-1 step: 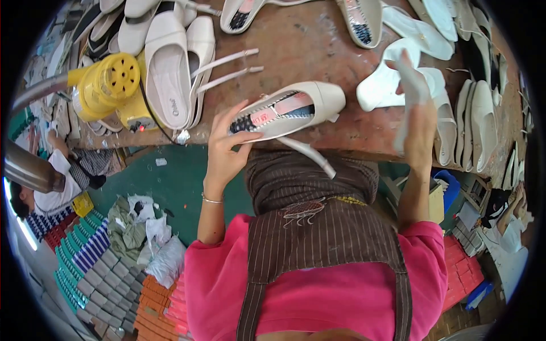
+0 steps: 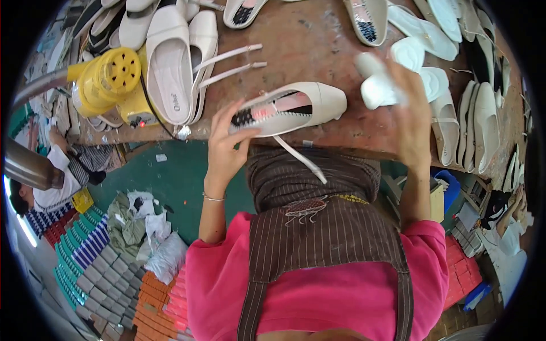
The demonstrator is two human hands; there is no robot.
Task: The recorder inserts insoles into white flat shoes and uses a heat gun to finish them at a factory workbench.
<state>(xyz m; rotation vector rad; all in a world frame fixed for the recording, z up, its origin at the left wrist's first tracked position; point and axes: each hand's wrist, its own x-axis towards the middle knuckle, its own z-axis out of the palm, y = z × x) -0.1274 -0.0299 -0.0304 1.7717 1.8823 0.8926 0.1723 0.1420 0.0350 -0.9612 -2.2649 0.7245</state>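
My left hand [image 2: 227, 133] grips a cream flat shoe [image 2: 329, 105] by its heel end, thumb and fingers on either side. The shoe lies on its side near the table's front edge, toe to the right, its patterned inner sole showing. A thin cream strap [image 2: 301, 158] hangs from it over the edge. My right hand [image 2: 414, 116] is smeared by motion over the right of the table. A pale elongated piece, seemingly a white insole [image 2: 371, 65], moves with it, though the fingers are blurred. More white insoles [image 2: 433, 82] lie beside and behind this hand.
A yellow machine [image 2: 108, 79] stands at the left on the brown worktable [image 2: 307, 54]. Cream shoes [image 2: 170, 74] crowd beside it, with straps reaching inward. More shoes [image 2: 486, 125] line the right side; others lie along the back. A person [image 2: 54, 182] is at the far left.
My right hand has swung slightly left, and the pale piece with it has turned from nearly upright to slanting leftward. The left hand still holds the shoe, which has rolled slightly; its strap has shifted.
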